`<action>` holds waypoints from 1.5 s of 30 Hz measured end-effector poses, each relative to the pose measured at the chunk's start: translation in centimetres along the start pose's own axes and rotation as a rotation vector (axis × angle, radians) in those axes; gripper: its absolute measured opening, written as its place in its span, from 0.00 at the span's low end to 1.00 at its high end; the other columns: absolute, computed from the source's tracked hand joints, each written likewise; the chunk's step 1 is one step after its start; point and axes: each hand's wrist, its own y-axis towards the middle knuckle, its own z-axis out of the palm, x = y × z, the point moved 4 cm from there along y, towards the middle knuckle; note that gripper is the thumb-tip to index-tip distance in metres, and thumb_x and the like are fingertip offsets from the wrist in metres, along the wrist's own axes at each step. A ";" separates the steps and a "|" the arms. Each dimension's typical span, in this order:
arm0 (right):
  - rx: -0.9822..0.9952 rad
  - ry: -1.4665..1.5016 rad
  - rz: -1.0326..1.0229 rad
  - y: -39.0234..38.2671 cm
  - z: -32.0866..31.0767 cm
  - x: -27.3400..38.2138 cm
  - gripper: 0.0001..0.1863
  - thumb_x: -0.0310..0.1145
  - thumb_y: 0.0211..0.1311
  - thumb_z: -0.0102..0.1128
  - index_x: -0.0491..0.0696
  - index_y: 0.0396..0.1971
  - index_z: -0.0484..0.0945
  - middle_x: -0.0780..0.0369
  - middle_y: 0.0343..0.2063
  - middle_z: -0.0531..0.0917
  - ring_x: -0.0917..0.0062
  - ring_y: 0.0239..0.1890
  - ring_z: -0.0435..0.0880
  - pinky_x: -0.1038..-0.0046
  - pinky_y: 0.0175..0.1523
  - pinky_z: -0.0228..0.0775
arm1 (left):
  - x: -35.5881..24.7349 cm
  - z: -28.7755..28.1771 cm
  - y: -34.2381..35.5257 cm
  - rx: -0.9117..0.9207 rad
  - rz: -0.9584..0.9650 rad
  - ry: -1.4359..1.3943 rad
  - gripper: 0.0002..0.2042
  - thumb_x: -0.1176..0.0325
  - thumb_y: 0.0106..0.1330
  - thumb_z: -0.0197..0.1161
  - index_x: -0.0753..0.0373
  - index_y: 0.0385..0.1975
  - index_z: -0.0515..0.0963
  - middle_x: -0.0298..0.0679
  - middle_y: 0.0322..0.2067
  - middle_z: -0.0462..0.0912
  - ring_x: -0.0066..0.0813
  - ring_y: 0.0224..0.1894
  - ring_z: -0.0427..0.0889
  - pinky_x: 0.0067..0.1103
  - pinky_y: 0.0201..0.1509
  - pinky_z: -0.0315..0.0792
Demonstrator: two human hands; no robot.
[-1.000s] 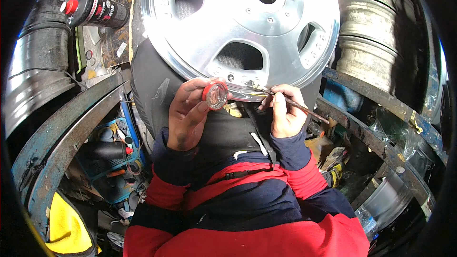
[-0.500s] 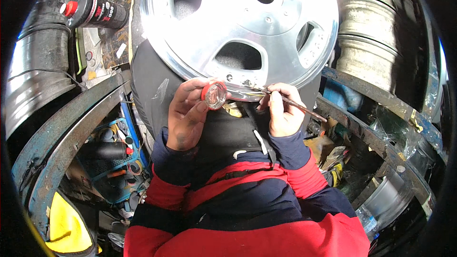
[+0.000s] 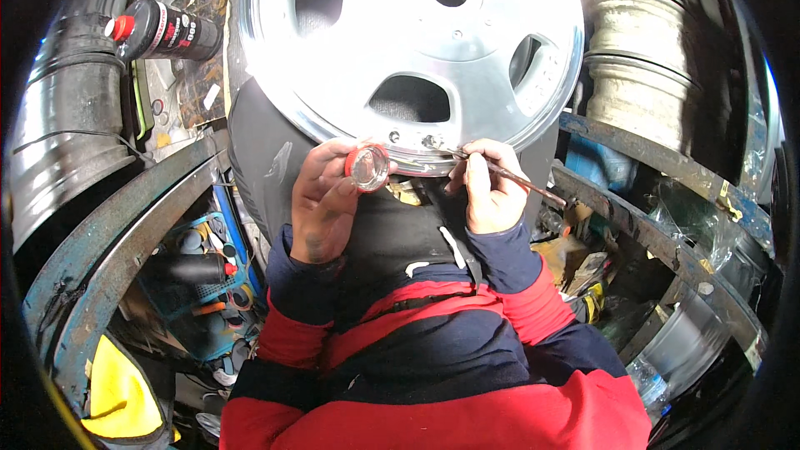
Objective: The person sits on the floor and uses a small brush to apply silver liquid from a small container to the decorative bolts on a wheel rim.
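Note:
A polished silver wheel rim [image 3: 467,75] rests across my lap, its near edge just beyond both hands. My left hand [image 3: 323,200] is closed around a small round red-edged cap [image 3: 367,167], tilted so its shiny inside shows. In my right hand [image 3: 493,187] I pinch a thin dark brush-like stick [image 3: 533,187], held like a pen. Its tip meets the rim's near lip, beside a dark bolt hole [image 3: 431,142]. What the cap contains is too small to tell.
At the far left lies a black bottle with a red cap [image 3: 171,31]. Stacked rims [image 3: 640,100] stand to the right. Curved metal bars [image 3: 133,233] flank me on both sides. Lower left are a blue basket [image 3: 179,296] of bottles and tools and a yellow cloth [image 3: 121,392].
The view has shifted slightly, so the rim and hands sit a little further left. My hold on the cap and the stick is the same.

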 end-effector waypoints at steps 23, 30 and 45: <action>0.073 0.298 -0.134 -2.3 -2.5 2.7 0.05 0.23 0.67 0.47 0.39 0.38 0.71 0.54 0.30 0.78 0.75 0.27 0.79 0.73 0.35 0.76 | 0.1 3.9 -1.2 -0.014 -0.038 -0.018 0.21 0.70 0.64 0.59 0.68 0.55 0.64 0.55 0.54 0.72 0.48 0.53 0.77 0.35 0.59 0.71; 0.121 0.024 -0.410 -2.7 -2.7 5.0 0.08 0.19 0.54 0.56 0.44 0.35 0.76 0.57 0.28 0.81 0.70 0.26 0.83 0.73 0.33 0.74 | 0.7 5.0 -1.8 0.025 -0.038 0.064 0.22 0.71 0.63 0.62 0.65 0.55 0.64 0.56 0.56 0.70 0.44 0.57 0.73 0.39 0.59 0.72; 0.151 -0.054 -0.473 -2.7 -3.2 5.6 0.08 0.19 0.54 0.55 0.43 0.34 0.75 0.56 0.28 0.82 0.69 0.26 0.83 0.73 0.33 0.75 | 1.5 5.0 -2.1 0.022 -0.061 0.057 0.20 0.75 0.62 0.61 0.67 0.54 0.66 0.56 0.57 0.70 0.44 0.60 0.71 0.35 0.65 0.63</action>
